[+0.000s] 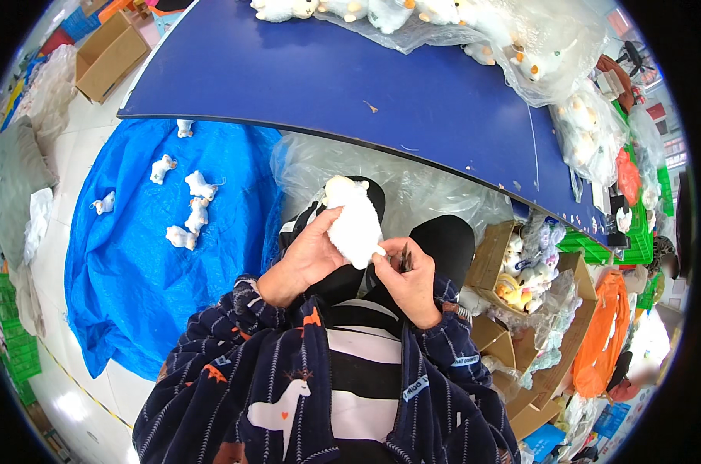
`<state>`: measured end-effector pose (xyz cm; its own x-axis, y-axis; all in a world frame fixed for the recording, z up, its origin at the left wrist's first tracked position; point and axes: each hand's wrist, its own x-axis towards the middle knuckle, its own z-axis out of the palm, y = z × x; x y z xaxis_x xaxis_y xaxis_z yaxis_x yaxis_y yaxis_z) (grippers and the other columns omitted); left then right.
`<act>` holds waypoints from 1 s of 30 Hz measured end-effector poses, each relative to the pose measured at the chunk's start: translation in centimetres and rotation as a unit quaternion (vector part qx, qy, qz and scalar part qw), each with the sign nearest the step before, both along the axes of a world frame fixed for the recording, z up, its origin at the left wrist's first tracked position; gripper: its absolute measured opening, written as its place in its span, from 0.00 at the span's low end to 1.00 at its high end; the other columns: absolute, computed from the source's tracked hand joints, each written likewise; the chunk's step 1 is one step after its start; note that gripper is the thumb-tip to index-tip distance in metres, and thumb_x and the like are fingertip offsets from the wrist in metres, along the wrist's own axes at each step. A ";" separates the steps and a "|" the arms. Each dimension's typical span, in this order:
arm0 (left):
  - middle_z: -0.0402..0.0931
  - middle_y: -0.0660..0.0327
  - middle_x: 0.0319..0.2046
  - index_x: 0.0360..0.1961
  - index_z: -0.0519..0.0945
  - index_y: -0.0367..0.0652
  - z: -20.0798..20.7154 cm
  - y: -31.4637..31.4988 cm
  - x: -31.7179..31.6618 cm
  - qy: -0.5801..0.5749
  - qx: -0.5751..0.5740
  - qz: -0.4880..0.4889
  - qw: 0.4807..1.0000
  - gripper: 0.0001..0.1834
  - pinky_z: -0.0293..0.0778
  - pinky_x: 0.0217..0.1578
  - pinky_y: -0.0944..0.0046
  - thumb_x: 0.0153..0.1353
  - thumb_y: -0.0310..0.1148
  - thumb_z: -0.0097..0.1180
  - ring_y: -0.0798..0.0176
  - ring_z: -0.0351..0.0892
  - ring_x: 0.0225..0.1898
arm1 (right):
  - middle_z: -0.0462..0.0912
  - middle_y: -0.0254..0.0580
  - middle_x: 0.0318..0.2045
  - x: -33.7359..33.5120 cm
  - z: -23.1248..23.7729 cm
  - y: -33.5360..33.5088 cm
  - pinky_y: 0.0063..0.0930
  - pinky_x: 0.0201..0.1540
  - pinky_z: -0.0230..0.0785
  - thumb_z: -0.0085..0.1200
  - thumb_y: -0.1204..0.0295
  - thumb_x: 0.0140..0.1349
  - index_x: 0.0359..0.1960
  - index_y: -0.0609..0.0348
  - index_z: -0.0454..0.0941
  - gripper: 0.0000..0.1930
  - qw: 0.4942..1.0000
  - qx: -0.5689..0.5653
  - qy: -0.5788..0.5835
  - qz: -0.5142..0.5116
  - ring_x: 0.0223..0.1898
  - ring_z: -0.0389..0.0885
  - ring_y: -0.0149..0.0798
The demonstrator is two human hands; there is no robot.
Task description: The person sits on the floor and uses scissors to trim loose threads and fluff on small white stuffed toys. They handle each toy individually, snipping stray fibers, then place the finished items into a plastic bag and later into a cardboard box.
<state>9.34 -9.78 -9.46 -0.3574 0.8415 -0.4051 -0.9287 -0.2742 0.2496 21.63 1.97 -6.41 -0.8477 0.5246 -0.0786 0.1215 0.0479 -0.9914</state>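
Note:
Over my lap, my left hand (306, 255) is closed round the side of a white fluffy plush toy (354, 228), its thumb lying against the fur. The toy's cream-coloured end points away from me. At its near end, the thumb and fingertips of my right hand (407, 278) pinch a small white tip. A small dark pointed tool (405, 259) sticks out between the fingers of that same hand; the rest of it is hidden, so I cannot tell its exact kind.
A blue table (312, 77) stands ahead, with bagged plush toys (520, 54) along its far side. On the left, several small white plush toys (198, 213) lie on a blue tarp (119, 286). A carton of plush toys (493, 259) stands to my right.

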 end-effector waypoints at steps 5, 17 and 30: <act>0.71 0.58 0.50 0.56 0.64 0.44 -0.2 0.3 0.3 -0.022 0.014 -0.011 1.000 0.25 0.68 0.51 0.51 0.61 0.45 0.46 0.57 0.71 0.51 | 0.72 0.24 0.20 0.1 -0.2 0.6 0.12 0.23 0.56 0.57 0.77 0.52 0.28 0.62 0.75 0.04 0.985 -0.171 -0.036 -0.004 0.21 0.65 0.16; 0.68 0.54 0.51 0.61 0.55 0.40 -0.3 -0.8 0.5 0.393 -0.157 0.001 0.906 0.34 0.73 0.38 0.68 0.59 0.41 0.53 0.63 0.75 0.43 | 0.72 0.24 0.21 -0.1 0.0 0.6 0.11 0.24 0.56 0.56 0.77 0.53 0.29 0.61 0.73 0.05 0.993 -0.101 -0.012 -0.055 0.21 0.64 0.16; 0.72 0.61 0.21 0.37 0.78 0.42 2.2 -0.3 0.0 0.751 -0.293 0.079 0.587 0.14 0.68 0.20 0.67 0.47 0.30 0.62 0.64 0.72 0.18 | 0.71 0.25 0.19 -0.4 -2.2 0.1 0.12 0.22 0.57 0.58 0.74 0.53 0.28 0.63 0.72 0.07 0.999 -0.022 -0.026 0.036 0.19 0.62 0.16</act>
